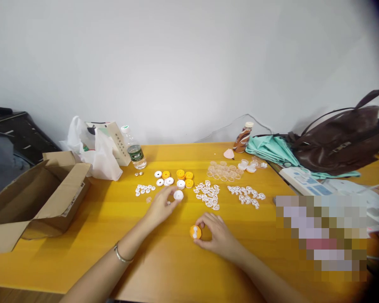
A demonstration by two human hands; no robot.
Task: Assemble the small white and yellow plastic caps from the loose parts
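Note:
My left hand (160, 206) has its thumb and fingers closed on a white round plastic part (178, 195), close to a group of white and orange round parts. Nearer to me, my right hand (219, 235) grips an orange round part (192, 236) by its edge; two small white pieces (195, 229) sit inside it. Beyond my left hand lie several orange discs (188, 183) and white discs (159, 182). Small white caps (144, 190) are spread to the left of them. White openwork pieces (208, 195) lie between the hands and the clear round rings (229, 171).
An open cardboard box (58, 198) stands left, with a white plastic bag (102, 158) and water bottle (135, 153) behind. At the right are more openwork pieces (246, 194), a brown-labelled bottle (244, 138), a teal cloth (271, 149), a dark bag (344, 134) and a power strip (306, 181).

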